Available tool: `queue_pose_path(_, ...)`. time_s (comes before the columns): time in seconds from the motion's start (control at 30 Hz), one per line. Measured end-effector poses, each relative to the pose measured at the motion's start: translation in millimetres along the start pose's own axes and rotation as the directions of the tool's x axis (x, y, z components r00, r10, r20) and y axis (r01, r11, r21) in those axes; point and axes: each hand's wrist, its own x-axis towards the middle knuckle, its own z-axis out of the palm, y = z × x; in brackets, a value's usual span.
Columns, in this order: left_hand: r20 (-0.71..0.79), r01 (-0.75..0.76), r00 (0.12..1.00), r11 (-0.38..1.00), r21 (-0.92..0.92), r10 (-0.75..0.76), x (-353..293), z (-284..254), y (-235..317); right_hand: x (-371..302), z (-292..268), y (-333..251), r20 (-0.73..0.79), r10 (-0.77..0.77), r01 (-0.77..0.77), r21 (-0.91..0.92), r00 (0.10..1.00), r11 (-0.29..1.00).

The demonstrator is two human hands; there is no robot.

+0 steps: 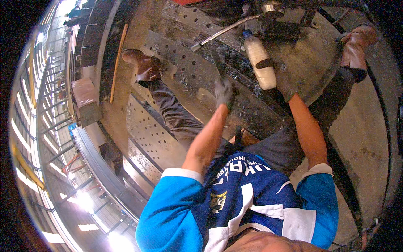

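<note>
My right hand (287,83), in a dark glove, is wrapped round a clear plastic bottle (261,74) with a blue cap and whitish contents. The bottle is tilted, its cap pointing away from me. To its left my left hand (225,91), also gloved, is closed on a thin, dark, flat strip (216,61) that points away from me; its exact kind I cannot make out. Beneath both hands lies a dark steel plate (184,69) with round holes and scattered shavings. Beyond the strip's tip extends a long metal bar (228,32), reaching toward a round metal fitting (268,7).
My outstretched legs end in brown boots, one at the left (147,67) and one at the right (357,46). More perforated plate (147,128) lies beside my left leg. A wooden strip (119,63) and a box (84,92) stand farther left. Dark machine parts (279,31) sit ahead.
</note>
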Motion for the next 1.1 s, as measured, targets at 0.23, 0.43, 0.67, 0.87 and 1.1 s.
queue_pose_path(0.23,0.404,-0.186,0.912,0.950,0.252,0.071,111,16,75,4,-1,-10,0.040,0.006,-0.006,-0.007,0.999,1.000)
queue_pose_path(0.43,0.544,-0.229,0.838,0.876,0.424,-0.044,89,11,41,20,-8,-5,0.082,0.018,-0.018,0.004,0.996,1.000)
queue_pose_path(0.67,0.750,-0.556,0.661,0.657,0.509,-0.023,84,-10,-17,64,-96,83,0.122,0.137,-0.182,0.552,0.983,0.814)
queue_pose_path(0.87,0.681,-0.365,0.718,0.754,0.546,-0.146,27,-58,10,41,-54,70,0.107,0.143,-0.167,0.262,0.984,0.951)
queue_pose_path(1.1,0.333,0.359,0.881,0.933,-0.012,-0.335,-28,-77,-26,35,-28,46,-0.043,0.027,-0.034,-0.173,0.999,0.984)
